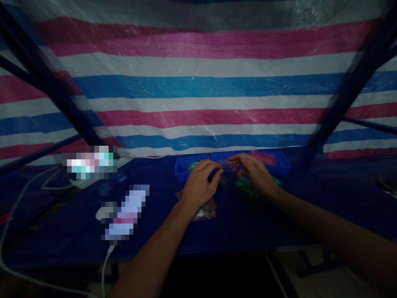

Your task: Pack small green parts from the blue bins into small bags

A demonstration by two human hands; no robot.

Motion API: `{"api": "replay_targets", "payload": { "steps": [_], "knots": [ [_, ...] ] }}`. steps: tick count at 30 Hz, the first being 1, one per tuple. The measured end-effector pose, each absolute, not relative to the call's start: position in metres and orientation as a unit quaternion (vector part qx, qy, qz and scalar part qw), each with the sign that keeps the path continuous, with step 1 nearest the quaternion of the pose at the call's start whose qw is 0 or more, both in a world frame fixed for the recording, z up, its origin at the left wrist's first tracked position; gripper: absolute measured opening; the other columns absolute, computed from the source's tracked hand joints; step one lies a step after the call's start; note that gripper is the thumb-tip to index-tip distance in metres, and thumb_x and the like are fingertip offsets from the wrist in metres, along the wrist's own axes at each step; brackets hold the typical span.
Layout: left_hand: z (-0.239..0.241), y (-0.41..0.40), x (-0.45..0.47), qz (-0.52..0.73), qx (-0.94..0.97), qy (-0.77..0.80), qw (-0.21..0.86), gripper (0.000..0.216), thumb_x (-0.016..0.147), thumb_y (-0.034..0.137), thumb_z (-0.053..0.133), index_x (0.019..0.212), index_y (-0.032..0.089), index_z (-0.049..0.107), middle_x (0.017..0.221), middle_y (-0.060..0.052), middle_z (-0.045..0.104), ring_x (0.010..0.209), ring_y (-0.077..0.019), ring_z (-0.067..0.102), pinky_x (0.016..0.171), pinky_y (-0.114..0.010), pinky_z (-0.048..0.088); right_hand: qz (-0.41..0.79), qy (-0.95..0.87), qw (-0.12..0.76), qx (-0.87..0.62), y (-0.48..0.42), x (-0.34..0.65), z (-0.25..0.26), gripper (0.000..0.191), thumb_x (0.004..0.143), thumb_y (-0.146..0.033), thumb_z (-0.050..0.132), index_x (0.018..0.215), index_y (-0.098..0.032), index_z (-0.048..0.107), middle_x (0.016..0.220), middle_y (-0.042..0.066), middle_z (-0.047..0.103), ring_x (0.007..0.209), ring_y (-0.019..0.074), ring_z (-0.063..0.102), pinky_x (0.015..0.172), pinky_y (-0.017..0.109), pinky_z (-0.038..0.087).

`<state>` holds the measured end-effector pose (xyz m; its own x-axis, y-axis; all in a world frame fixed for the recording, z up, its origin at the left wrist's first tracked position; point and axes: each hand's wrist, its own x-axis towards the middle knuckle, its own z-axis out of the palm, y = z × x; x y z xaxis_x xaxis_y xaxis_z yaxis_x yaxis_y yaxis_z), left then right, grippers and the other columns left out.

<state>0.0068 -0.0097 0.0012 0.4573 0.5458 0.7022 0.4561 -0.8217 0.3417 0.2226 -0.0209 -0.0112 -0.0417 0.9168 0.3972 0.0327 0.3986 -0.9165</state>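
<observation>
My left hand [201, 182] is closed, thumb and fingers pinched on one end of a small clear plastic bag [226, 164]. At its other end, the curled fingers of my right hand [256, 171] meet the bag; dim light blurs the exact grip. Beneath my right hand lies a heap of shiny green pieces [248, 188]. Partly covered by my left hand and wrist, a reddish clear packet [204, 212] rests on the table. Just behind both hands stands a row of blue bins: the left bin [181, 165] has green pieces in it, and the right bin [282, 164] contains pink-red packets [263, 157].
A blue table [161, 231] spans the view. At left are a blurred-out phone [127, 213] on a white cable [105, 263], a round white object [104, 212] and a power strip [82, 182]. Dark metal posts [350, 95] and a striped plastic sheet [198, 87] stand behind.
</observation>
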Motion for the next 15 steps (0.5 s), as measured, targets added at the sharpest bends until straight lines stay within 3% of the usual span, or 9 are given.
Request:
{"api": "replay_targets", "payload": {
  "steps": [5, 11, 15],
  "knots": [
    [-0.0006, -0.0081, 0.0071, 0.407, 0.862, 0.295, 0.068, 0.015, 0.101, 0.029, 0.059, 0.106, 0.021, 0.07, 0.103, -0.006, 0.075, 0.1, -0.0231, 0.069, 0.092, -0.042, 0.055, 0.318, -0.658, 0.56, -0.391, -0.0251, 0.22, -0.0111, 0.04, 0.085, -0.05, 0.078, 0.116, -0.027, 0.071, 0.114, 0.006, 0.073, 0.092, 0.022, 0.07, 0.083, 0.036, 0.059],
    [0.0026, -0.0141, 0.0088, 0.379, 0.846, 0.324, 0.189, 0.024, 0.104, 0.033, 0.055, 0.121, 0.022, 0.067, 0.07, 0.003, 0.074, 0.062, -0.0158, 0.069, 0.064, -0.029, 0.052, 0.206, -0.729, 0.537, -0.369, -0.0263, 0.2199, -0.0091, 0.014, 0.091, -0.037, 0.073, 0.098, -0.026, 0.076, 0.101, 0.007, 0.074, 0.094, 0.0236, 0.07, 0.087, 0.041, 0.057],
    [0.0059, -0.0163, 0.0092, 0.414, 0.826, 0.295, 0.243, 0.025, 0.105, 0.03, 0.051, 0.123, 0.024, 0.068, 0.092, -0.001, 0.078, 0.084, -0.0172, 0.073, 0.075, -0.03, 0.055, 0.118, -0.771, 0.516, -0.354, -0.0256, 0.2242, -0.0075, 0.009, 0.091, -0.028, 0.071, 0.099, -0.028, 0.077, 0.101, 0.007, 0.074, 0.096, 0.0253, 0.069, 0.087, 0.044, 0.056]
  ]
}}
